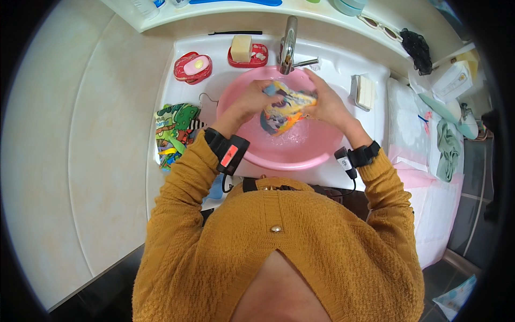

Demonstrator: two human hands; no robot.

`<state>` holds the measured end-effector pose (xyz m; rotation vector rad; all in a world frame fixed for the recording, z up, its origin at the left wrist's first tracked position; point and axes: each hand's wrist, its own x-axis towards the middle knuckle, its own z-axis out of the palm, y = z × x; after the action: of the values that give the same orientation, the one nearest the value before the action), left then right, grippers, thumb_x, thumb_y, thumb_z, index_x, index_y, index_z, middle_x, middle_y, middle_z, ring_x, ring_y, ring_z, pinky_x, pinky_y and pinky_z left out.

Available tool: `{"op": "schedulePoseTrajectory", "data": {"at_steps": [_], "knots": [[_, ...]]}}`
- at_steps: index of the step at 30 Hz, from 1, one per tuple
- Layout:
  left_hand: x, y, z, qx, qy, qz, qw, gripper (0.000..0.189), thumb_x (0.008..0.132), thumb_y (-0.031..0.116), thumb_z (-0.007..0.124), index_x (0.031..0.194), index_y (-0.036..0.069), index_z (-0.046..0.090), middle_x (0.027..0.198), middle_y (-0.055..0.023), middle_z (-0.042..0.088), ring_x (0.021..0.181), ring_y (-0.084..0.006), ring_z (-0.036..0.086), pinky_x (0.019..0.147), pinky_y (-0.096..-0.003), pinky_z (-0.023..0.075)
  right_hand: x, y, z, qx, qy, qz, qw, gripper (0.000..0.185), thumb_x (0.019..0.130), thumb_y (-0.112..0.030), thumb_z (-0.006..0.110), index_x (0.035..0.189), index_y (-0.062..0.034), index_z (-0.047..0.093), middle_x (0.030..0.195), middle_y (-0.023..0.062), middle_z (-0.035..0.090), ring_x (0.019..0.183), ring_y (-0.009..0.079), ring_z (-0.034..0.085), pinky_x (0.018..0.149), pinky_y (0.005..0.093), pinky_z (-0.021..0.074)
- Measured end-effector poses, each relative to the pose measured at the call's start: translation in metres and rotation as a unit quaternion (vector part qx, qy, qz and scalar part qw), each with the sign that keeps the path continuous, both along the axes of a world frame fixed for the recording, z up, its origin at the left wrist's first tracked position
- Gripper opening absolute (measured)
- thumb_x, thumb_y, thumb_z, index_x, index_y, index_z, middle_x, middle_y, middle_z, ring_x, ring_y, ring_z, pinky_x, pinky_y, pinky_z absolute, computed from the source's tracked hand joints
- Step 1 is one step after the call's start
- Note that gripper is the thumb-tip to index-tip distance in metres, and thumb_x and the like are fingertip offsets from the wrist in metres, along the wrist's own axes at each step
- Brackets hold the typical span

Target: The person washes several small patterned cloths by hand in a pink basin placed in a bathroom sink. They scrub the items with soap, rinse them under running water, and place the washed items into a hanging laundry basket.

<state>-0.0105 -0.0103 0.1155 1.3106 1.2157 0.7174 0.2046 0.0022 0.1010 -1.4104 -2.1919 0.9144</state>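
Over a pink plastic basin (322, 155), a printed cloth piece (281, 106) in yellow, orange and blue is held up between both hands, slightly blurred. My left hand (255, 96) grips its upper left side, the thumb lying across the print. At its right edge my right hand (328, 98) pinches the fabric, with some fingers hidden behind it. Bubbly water (295, 137) lies in the basin below. The chrome faucet (288, 48) stands at the basin's far rim, its lever (306, 62) close to my right fingers.
The basin sits in a white sink (374, 133). Left of it lies a colourful cloth book (177, 129) with fabric tails. Behind are a pink soap bar (196, 65) on a red dish and a yellowish soap block (241, 48). A white soap bar (365, 92) rests at right. A shelf (241, 12) overhangs the back.
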Motion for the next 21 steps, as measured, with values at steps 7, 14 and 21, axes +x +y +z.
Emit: {"op": "schedulePoseTrajectory", "data": {"at_steps": [7,14,21], "knots": [[-0.007,-0.028,0.022,-0.032,-0.073,0.091,0.993,0.017,0.082,0.007,0.057,0.097,0.003,0.054,0.087,-0.0013,0.058,0.078,-0.0088,0.055,0.07,-0.0234,0.0458,0.026,-0.002,-0.027,-0.189,0.071,0.008,0.979,0.036,0.077,-0.017,0.064,0.109,-0.0031,0.055,0.077,0.0084,0.061,0.075,0.0146,0.059,0.069,0.0268,0.0461],[-0.01,-0.022,0.024,0.046,-0.18,0.054,0.981,0.021,0.084,0.015,0.056,0.101,0.005,0.051,0.088,-0.0004,0.056,0.081,-0.0082,0.053,0.075,-0.0242,0.0436,-0.01,-0.012,0.007,-0.009,0.119,-0.059,0.991,0.023,0.083,-0.022,0.052,0.095,-0.0034,0.058,0.072,0.0124,0.061,0.068,0.0254,0.06,0.063,0.034,0.0449],[0.002,-0.014,0.018,0.259,0.03,-0.023,0.965,0.034,0.08,0.018,0.061,0.109,0.002,0.051,0.095,-0.0056,0.059,0.079,-0.0101,0.054,0.068,-0.0258,0.0456,-0.038,-0.003,0.038,0.071,0.091,0.002,0.993,0.019,0.076,-0.014,0.053,0.089,-0.0005,0.058,0.077,0.02,0.06,0.073,0.032,0.059,0.066,0.0359,0.0454]]}}
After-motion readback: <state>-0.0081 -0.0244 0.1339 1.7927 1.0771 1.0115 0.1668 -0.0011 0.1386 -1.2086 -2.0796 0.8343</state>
